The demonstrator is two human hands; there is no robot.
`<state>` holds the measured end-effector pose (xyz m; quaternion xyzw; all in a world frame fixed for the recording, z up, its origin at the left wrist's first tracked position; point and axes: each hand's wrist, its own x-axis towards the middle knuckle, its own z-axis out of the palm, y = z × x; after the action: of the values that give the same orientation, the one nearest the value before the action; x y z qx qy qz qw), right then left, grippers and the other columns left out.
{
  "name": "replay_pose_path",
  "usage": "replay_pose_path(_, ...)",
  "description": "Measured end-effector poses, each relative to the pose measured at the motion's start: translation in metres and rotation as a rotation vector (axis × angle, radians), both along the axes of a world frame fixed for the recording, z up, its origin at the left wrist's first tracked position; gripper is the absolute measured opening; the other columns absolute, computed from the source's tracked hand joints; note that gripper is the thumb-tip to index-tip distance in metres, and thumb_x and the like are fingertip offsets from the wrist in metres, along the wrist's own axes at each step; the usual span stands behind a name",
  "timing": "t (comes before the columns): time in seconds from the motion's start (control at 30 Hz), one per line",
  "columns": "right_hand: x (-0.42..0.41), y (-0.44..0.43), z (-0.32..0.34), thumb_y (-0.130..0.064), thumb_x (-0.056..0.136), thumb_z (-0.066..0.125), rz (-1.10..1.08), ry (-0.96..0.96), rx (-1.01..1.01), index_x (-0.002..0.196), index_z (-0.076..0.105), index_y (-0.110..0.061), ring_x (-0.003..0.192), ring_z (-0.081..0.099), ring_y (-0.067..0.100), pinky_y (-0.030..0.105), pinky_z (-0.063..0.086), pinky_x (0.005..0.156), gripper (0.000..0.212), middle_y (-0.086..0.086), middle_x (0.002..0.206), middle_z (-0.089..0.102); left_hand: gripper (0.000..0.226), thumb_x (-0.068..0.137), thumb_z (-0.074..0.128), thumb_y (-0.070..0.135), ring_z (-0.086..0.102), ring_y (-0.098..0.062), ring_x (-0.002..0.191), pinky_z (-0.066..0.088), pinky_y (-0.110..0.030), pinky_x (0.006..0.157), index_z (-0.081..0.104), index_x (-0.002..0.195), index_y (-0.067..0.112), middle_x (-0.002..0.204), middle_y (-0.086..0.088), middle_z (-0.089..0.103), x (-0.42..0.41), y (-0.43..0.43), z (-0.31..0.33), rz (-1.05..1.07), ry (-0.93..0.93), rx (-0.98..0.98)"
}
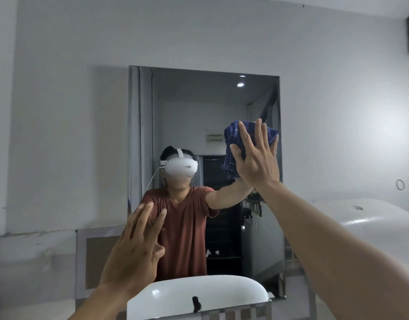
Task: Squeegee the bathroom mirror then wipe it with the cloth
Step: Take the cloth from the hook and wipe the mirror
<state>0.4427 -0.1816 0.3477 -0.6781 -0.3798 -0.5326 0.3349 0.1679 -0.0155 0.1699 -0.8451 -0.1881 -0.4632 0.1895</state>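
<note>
Fingers (260, 135) of the right hand (256, 162) lie straight and spread, pressing the blue cloth (230, 135) flat against the mirror (187, 107) near its right edge, in the upper half; the cloth sits bunched under palm and fingers, spilling out past the thumb side and just above the fingertips. Over by the mirror's lower left corner the left hand (134, 245) is raised, two fingers stretched out, the others loosely bent, grasping nothing; whether it touches the glass cannot be told.
</note>
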Motion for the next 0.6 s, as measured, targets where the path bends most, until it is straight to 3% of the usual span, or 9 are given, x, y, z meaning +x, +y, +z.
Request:
replay_pose_path(0.27, 0.019, -0.01, -0.014, -0.059, 0.103, 0.023, 0.013, 0.077, 0.069, 0.16, 0.014, -0.035, 0.157, 0.006, 0.029, 0.055, 0.002, 0.125, 0.064, 0.012, 0.169, 0.012, 0.084, 0.085, 0.062, 0.038, 0.019, -0.033, 0.153, 0.044, -0.05, 0.109, 0.026, 0.158, 0.021, 0.165, -0.013, 0.02, 0.0, 0.005, -0.002, 0.022, 0.006, 0.029)
replay_pose_path(0.47, 0.018, -0.007, -0.049, -0.061, 0.101, 0.023, 0.066, 0.158, 0.131, 0.158, 0.022, -0.023, 0.157, 0.003, 0.024, 0.054, 0.001, 0.126, 0.069, 0.01, 0.17, 0.011, 0.101, 0.075, 0.083, 0.034, 0.023, -0.035, 0.151, 0.042, -0.047, 0.106, 0.028, 0.158, 0.022, 0.165, -0.013, 0.022, 0.001, 0.004, -0.001, 0.022, 0.001, -0.01)
replay_pose_path(0.6, 0.01, -0.005, -0.065, -0.063, 0.101, 0.021, 0.086, 0.174, 0.128, 0.157, 0.023, -0.022, 0.157, 0.002, 0.025, 0.058, 0.003, 0.125, 0.069, 0.012, 0.169, 0.011, 0.101, 0.075, 0.081, 0.032, 0.016, -0.034, 0.153, 0.036, -0.049, 0.11, 0.025, 0.159, 0.022, 0.165, -0.013, 0.019, 0.001, 0.002, -0.001, 0.028, 0.003, 0.001)
